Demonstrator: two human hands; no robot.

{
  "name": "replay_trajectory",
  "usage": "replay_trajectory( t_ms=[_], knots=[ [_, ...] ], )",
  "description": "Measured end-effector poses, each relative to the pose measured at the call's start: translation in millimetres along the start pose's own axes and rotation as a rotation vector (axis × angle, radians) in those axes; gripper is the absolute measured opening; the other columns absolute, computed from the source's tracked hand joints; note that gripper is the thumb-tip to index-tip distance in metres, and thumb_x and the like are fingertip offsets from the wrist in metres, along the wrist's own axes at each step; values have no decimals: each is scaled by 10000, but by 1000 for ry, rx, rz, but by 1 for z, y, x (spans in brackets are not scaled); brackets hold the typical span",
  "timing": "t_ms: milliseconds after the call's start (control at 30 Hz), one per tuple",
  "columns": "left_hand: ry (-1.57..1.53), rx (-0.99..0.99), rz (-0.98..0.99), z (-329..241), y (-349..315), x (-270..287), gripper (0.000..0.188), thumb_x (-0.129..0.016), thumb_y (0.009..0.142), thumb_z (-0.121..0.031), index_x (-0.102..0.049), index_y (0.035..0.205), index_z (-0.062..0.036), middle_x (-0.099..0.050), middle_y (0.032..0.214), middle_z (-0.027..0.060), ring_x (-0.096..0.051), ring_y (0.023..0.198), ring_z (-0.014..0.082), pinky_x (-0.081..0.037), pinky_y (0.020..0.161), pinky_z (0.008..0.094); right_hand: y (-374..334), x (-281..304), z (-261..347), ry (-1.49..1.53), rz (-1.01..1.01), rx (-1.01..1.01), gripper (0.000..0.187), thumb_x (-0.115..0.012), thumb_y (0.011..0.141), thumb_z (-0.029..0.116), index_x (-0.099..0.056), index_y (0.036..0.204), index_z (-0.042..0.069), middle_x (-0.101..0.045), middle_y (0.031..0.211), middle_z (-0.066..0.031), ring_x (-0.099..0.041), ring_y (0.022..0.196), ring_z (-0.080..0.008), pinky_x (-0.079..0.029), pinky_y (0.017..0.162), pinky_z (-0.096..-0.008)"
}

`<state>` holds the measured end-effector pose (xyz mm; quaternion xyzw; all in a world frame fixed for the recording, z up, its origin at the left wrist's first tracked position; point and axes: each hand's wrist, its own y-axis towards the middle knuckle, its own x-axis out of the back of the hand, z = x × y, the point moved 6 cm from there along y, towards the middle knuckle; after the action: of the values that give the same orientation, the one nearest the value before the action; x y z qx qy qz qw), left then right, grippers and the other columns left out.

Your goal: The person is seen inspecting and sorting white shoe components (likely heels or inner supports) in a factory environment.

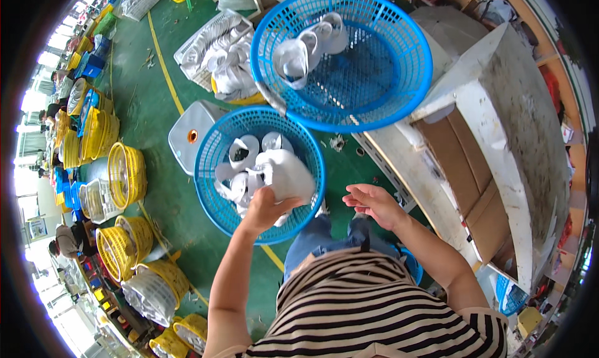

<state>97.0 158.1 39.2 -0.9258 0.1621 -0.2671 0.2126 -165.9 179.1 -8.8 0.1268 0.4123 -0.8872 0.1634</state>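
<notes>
Down over the lower blue basket [209,189], the left hand [265,208] is closed around a white molded part [287,174], holding it just above the pile of similar white pieces [240,168] sitting inside. That basket is on the green floor [156,108], right in front of the person's knees. Right hand [371,203] is empty, fingers loosely spread and palm sort of down, hanging in the air just beside the basket's right edge, not touching anything. A second, bigger blue basket [399,77] sits higher up on the corner of a dirty white workbench [499,108], with a few more white pieces [309,46] in it. Off to the left are stacks of yellow baskets [128,174].
</notes>
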Motion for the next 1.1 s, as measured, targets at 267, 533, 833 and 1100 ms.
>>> replay_trajectory(
  t_ms=[267, 533, 833, 1100],
  knots=[
    [822, 4, 166, 193, 59, -7, 298, -689, 790, -362, -692, 803, -64, -669, 797, 125, -620, 944, 305, -268, 990, 552, 170, -28, 186, -944, -172, 916, 130, -629, 850, 153, -672, 950, 81, -664, 799, -137, -648, 743, -264, -503, 670, -352],
    [784, -35, 26, 191, 58, 4, 275, -708, 764, -292, -645, 860, -42, -647, 836, 129, -612, 915, 305, -269, 998, 538, 289, -23, 200, -1254, -376, 964, 175, -622, 808, 78, -618, 980, 50, -636, 883, -162, -632, 836, -342, -507, 728, -431],
    [568, -9, -327, 182, 31, 31, 709, -802, 654, -179, -462, 1262, -49, -457, 1248, 176, -421, 1183, 373, -343, 976, 476, 158, -24, 200, -379, -50, 785, 140, -605, 911, 115, -597, 988, -3, -645, 824, -58, -608, 735, -104, -500, 676, -267],
    [430, -479, -644, -39, 33, 0, 633, -721, 762, -107, -446, 1326, -32, -398, 1337, 221, -405, 1236, 408, -354, 1009, 479, 82, 10, 132, -631, -246, 1004, 215, -658, 806, 61, -605, 1008, 12, -635, 882, -152, -632, 821, -289, -506, 732, -369]
  ],
)
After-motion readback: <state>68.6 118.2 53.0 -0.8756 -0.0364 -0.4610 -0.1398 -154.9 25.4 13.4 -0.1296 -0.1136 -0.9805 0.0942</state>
